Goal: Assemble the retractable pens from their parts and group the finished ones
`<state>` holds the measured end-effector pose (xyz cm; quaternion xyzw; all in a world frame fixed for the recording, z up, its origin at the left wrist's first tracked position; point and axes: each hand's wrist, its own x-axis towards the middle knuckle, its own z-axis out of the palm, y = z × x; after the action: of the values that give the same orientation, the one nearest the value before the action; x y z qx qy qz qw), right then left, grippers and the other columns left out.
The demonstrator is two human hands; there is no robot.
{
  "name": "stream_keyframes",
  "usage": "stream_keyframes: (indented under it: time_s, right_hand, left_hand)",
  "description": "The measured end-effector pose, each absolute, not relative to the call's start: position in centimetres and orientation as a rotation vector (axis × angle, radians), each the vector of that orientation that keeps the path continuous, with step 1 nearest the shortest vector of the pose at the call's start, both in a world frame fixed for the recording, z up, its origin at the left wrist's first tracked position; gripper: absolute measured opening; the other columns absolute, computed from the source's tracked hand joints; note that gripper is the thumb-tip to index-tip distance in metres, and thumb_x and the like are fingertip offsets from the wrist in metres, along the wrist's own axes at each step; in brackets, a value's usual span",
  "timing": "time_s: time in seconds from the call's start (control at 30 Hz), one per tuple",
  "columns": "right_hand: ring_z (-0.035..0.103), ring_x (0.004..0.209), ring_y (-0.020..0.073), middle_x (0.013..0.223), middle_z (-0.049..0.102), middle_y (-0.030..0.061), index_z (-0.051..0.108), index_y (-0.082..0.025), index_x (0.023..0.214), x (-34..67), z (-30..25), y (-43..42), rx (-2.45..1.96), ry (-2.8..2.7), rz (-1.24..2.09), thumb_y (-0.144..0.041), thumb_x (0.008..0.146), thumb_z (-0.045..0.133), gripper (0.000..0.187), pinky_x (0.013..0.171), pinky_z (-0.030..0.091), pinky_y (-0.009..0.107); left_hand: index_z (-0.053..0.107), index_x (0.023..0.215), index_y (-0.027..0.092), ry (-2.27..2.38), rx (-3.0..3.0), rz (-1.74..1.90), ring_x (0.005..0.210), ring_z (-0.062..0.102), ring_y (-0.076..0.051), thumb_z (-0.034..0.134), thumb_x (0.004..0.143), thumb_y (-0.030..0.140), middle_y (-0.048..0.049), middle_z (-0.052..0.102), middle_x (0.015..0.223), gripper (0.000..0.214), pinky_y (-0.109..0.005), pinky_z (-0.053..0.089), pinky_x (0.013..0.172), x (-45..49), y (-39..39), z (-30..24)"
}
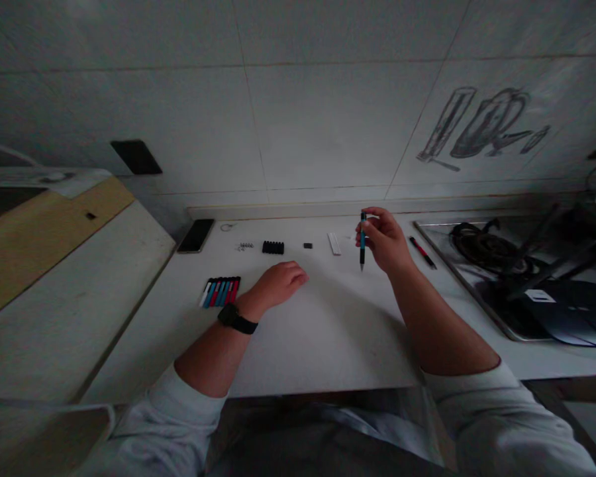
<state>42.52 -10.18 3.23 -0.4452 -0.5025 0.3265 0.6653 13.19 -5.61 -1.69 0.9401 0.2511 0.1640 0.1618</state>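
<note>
My right hand (385, 238) pinches a blue and black ballpoint pen (362, 245), held upright with its tip pointing down above the white counter (318, 338). My left hand (281, 283) rests on the counter with its fingers curled together, and no object shows in it. Beside my left wrist lies a row of several white, blue and red pen barrels (221, 292). Farther back are small springs (245, 246), a block of black ribbed pen grips (273, 247), a small dark piece (308, 246) and thin white strips (334, 244). A red and black pen (422, 252) lies right of my right hand.
A phone (196, 236) and a thin ring (227, 227) lie at the back left. On the right stands a gas stove (491, 248) with dark items on it. A tiled wall (318, 126) closes off the back, and a pale cabinet (89, 265) stands left.
</note>
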Motion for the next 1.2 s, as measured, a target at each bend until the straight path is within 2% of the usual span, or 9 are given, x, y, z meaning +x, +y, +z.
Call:
stream_keyframes:
  time_s: [0.23, 0.33, 0.43, 0.5, 0.63, 0.73, 0.83, 1.2]
  right_hand:
    - [0.06, 0.062, 0.0127, 0.084, 0.063, -0.003, 0.061, -0.033, 0.123, 52.9, 4.5, -12.3, -1.161, -0.978, 0.231, -0.042, 0.081, 0.075, 0.045, 0.052, 0.053, 0.025]
    - [0.059, 0.059, 0.0128, 0.081, 0.064, -0.0037, 0.06, -0.03, 0.125, 56.8, 3.0, -13.2, -1.352, -0.912, 0.103, -0.045, 0.077, 0.075, 0.053, 0.05, 0.051, 0.024]
    - [0.058, 0.058, 0.0137, 0.079, 0.068, -0.0002, 0.066, -0.02, 0.114, 59.0, 0.9, -13.4, -1.688, -0.904, 0.071, -0.05, 0.076, 0.073, 0.049, 0.052, 0.048, 0.025]
    - [0.062, 0.064, 0.0166, 0.082, 0.071, 0.0037, 0.07, -0.018, 0.111, 59.5, -0.2, -13.2, -1.909, -0.972, 0.035, -0.05, 0.08, 0.07, 0.044, 0.06, 0.051, 0.028]
    - [0.068, 0.088, 0.0239, 0.098, 0.077, 0.0089, 0.073, -0.02, 0.115, 58.8, -1.7, -12.1, -2.277, -1.224, -0.116, -0.04, 0.086, 0.069, 0.036, 0.083, 0.051, 0.035]
    - [0.067, 0.101, 0.0267, 0.113, 0.075, 0.0095, 0.072, -0.024, 0.121, 57.8, -2.4, -11.2, -2.472, -1.328, -0.119, -0.037, 0.088, 0.067, 0.036, 0.087, 0.049, 0.036]
    - [0.066, 0.106, 0.0266, 0.12, 0.073, 0.0098, 0.071, -0.026, 0.125, 56.9, -2.8, -10.5, -2.584, -1.35, -0.075, -0.037, 0.09, 0.066, 0.037, 0.087, 0.049, 0.036]
    - [0.069, 0.105, 0.0279, 0.113, 0.077, 0.0107, 0.078, -0.021, 0.114, 57.4, -1.4, -12.1, -2.657, -1.39, -0.005, -0.04, 0.089, 0.064, 0.034, 0.089, 0.051, 0.035]
  left_hand:
    - [0.074, 0.099, 0.019, 0.689, 2.686, 0.472, 0.09, 0.063, -0.018, 0.044, 0.107, 0.036, -0.0061, 0.068, 0.098, 0.035, -0.034, 0.051, 0.087, 13.0, -5.5, -1.8]
    - [0.074, 0.1, 0.019, 0.67, 2.685, 0.479, 0.094, 0.063, -0.019, 0.044, 0.107, 0.037, -0.0064, 0.068, 0.101, 0.035, -0.034, 0.051, 0.09, 13.0, -5.3, -2.3]
    - [0.074, 0.1, 0.019, 0.678, 2.668, 0.479, 0.094, 0.063, -0.019, 0.045, 0.107, 0.037, -0.0063, 0.068, 0.101, 0.034, -0.034, 0.051, 0.089, 13.0, -5.1, -2.6]
    - [0.074, 0.1, 0.02, 0.683, 2.656, 0.478, 0.094, 0.063, -0.019, 0.046, 0.106, 0.037, -0.0062, 0.067, 0.101, 0.033, -0.034, 0.051, 0.089, 13.0, -5.0, -2.8]
    - [0.074, 0.101, 0.02, 0.679, 2.649, 0.481, 0.095, 0.063, -0.019, 0.045, 0.107, 0.037, -0.006, 0.066, 0.1, 0.034, -0.034, 0.051, 0.09, 13.0, -4.8, -3.1]
    - [0.073, 0.102, 0.02, 0.684, 2.654, 0.479, 0.094, 0.063, -0.019, 0.045, 0.107, 0.039, -0.0058, 0.066, 0.101, 0.034, -0.034, 0.051, 0.089, 13.0, -4.8, -3.0]
    - [0.073, 0.102, 0.02, 0.691, 2.66, 0.465, 0.094, 0.063, -0.019, 0.045, 0.107, 0.039, -0.0059, 0.066, 0.1, 0.034, -0.034, 0.051, 0.089, 13.0, -5.0, -2.9]
    - [0.073, 0.103, 0.021, 0.683, 2.664, 0.475, 0.096, 0.063, -0.019, 0.047, 0.106, 0.039, -0.0062, 0.066, 0.102, 0.032, -0.035, 0.051, 0.091, 13.0, -5.2, -2.7]
